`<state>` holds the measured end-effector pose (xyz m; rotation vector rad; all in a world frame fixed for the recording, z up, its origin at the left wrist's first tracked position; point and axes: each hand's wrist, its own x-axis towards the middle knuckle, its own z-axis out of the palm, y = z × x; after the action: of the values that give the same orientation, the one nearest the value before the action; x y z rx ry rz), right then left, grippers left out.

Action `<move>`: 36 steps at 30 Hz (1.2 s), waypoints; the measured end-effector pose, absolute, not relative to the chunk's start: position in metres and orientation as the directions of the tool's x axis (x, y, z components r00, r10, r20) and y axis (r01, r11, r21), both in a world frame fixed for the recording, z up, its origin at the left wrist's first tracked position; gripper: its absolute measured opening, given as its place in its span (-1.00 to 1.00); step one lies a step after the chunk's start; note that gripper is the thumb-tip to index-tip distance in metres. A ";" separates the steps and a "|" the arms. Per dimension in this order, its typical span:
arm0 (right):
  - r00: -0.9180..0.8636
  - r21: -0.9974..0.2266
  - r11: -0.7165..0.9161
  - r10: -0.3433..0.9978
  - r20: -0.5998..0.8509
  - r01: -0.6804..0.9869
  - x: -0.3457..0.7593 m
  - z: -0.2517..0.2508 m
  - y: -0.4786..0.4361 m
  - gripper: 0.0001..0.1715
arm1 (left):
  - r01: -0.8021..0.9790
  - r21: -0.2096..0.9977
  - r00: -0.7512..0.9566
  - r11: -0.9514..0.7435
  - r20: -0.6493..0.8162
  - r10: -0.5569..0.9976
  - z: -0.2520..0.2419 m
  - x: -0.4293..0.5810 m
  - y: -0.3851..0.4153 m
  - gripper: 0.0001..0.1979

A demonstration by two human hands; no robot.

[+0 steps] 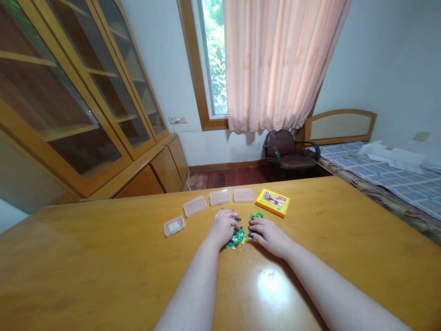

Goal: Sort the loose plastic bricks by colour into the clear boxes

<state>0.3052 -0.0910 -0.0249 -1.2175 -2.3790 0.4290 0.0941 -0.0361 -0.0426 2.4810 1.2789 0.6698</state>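
A small heap of loose building bricks (237, 238), mostly green, blue, yellow and white, lies on the wooden table. My left hand (223, 227) rests over the heap's left side, its fingers slightly bent and apart. On the other side, my right hand (270, 235) lies with stretched fingers touching the bricks at the heap's right edge. Some green bricks (257, 215) show just beyond the right fingertips. A single blue brick (245, 249) lies a little in front. The fingers hide part of the heap, and I see nothing gripped in either hand.
Several shallow clear plastic boxes (219, 197) form an arc behind the hands. The leftmost box (166, 231) contains something white. A yellow flat box (284, 208) lies at the right. Two tiny ring-like items (270, 276) lie nearer me on the table (113, 262).
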 end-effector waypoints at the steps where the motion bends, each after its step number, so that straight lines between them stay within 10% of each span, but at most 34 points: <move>1: -0.518 -0.456 0.566 0.821 0.239 0.687 0.306 -0.025 -0.091 -0.64 | 0.703 0.431 0.491 -0.566 0.281 0.825 -0.043 0.094 -0.036 -0.68; 36: -0.463 -0.357 0.477 0.877 0.131 0.803 0.306 -0.028 -0.092 -0.51 | 0.633 0.402 0.560 -0.662 0.352 0.750 -0.044 0.094 -0.035 -0.66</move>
<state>0.3060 -0.0921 -0.0279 -1.4261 -2.4318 0.3543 0.0936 -0.0350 -0.0441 2.5654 1.1560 0.7418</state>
